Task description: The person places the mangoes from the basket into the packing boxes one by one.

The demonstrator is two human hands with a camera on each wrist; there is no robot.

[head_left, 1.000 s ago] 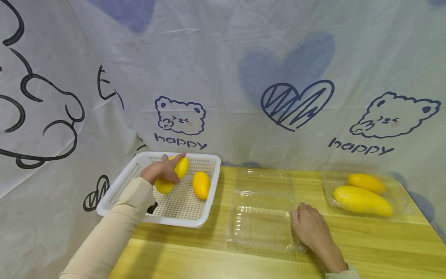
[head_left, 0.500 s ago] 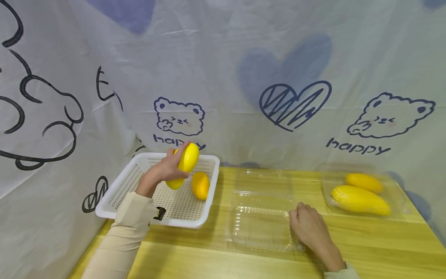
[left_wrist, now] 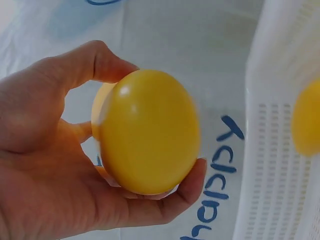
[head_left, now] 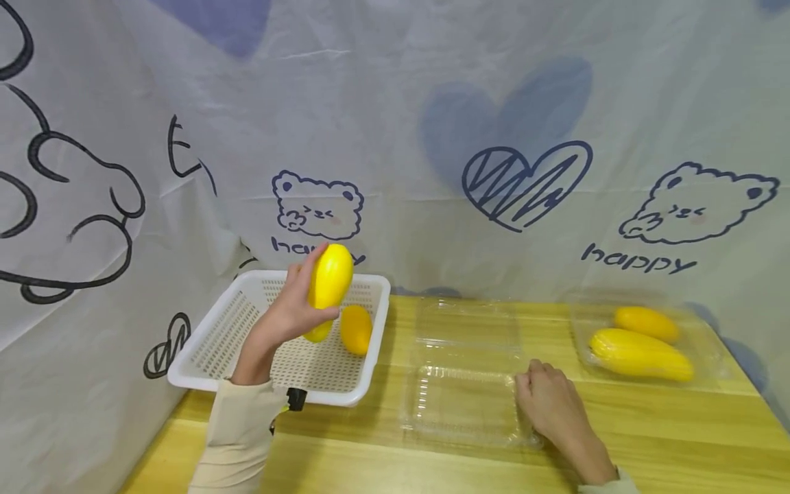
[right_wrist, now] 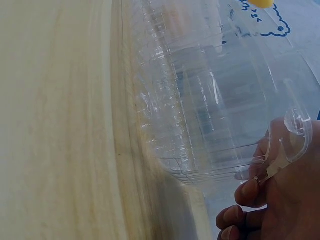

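Two hands busy; right hand (head_left: 551, 405) pinches right edge of open clamshell (head_left: 465, 401) on table (head_left: 679, 439); left hand (head_left: 289, 312) grasps yellow fruit (head_left: 334, 274) over white basket (head_left: 377, 343); orange-yellow fruit (head_left: 356, 331) lies inside basket; clear box (head_left: 583, 319) with two yellow pieces (head_left: 642, 355) sits far right.

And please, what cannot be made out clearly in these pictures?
Head view: left hand hides part of the smooth yellow oval object it holds.
Left wrist view: right edge cuts off the orange-yellow oval object in the white plastic basket.
Right wrist view: top edge cuts off a yellow shape, too little to identify.
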